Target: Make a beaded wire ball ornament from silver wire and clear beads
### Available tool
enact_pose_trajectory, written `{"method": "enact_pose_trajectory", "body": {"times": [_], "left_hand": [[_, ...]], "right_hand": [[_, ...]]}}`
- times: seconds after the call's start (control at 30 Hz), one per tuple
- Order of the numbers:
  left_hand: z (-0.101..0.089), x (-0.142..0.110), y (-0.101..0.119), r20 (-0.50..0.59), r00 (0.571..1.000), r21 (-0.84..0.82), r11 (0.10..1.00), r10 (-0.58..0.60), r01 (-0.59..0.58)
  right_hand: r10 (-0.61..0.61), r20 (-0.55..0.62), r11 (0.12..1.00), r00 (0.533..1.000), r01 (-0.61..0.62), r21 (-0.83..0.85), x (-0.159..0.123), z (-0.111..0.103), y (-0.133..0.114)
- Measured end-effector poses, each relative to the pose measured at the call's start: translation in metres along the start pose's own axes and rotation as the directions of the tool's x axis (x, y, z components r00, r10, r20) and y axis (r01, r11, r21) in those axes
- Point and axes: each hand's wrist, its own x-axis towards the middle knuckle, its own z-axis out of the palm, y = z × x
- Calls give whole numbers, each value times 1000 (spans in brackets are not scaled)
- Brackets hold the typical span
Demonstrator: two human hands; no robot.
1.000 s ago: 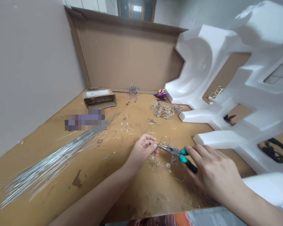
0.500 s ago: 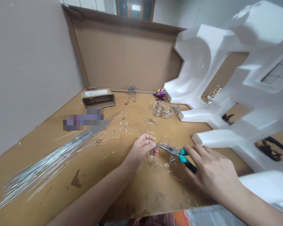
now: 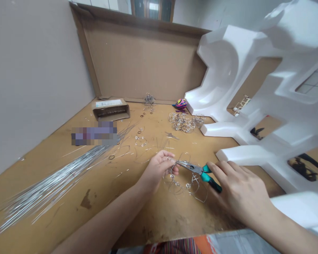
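Observation:
My left hand (image 3: 158, 169) pinches the end of a loose wire-and-bead piece (image 3: 185, 188), whose clear beads and bent loops hang below it on the bench. My right hand (image 3: 237, 190) grips needle-nose pliers (image 3: 198, 171) with teal handles. Their steel jaws reach toward my left fingertips and meet the wire there. The exact contact point is partly hidden by my fingers. A long bundle of silver wire rods (image 3: 58, 183) lies on the bench to the left of my left forearm.
A tangle of beaded wire (image 3: 181, 122) lies ahead, near a small wire cluster (image 3: 149, 99), a colourful figurine (image 3: 180, 104) and a cardboard box (image 3: 110, 110). White foam packaging (image 3: 243, 88) looms on the right. Cardboard and a wall bound the bench.
The pliers have tilted slightly, with their jaws still at the wire by my left fingertips. The view has shifted a little. Both hands keep their hold.

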Motion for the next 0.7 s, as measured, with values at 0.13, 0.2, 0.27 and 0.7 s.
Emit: {"method": "enact_pose_trajectory", "body": {"times": [0.13, 0.2, 0.27, 0.7], "left_hand": [[1, -1, 1, -5, 1000, -3, 1000, -12, 12], [0, -1, 2, -2, 1000, -9, 1000, -26, 26], [0, -1, 2, 4, 999, -12, 999, -36, 36], [0, 0, -3, -8, 1000, 103, 995, 11, -10]], "right_hand": [[-7, -5, 1000, 1000, 7, 5, 0, 0, 1], [-7, -13, 1000, 1000, 7, 11, 0, 1, 1], [-8, -16, 1000, 1000, 9, 19, -1, 2, 1], [57, 151, 996, 987, -66, 54, -3, 2, 1]]}}
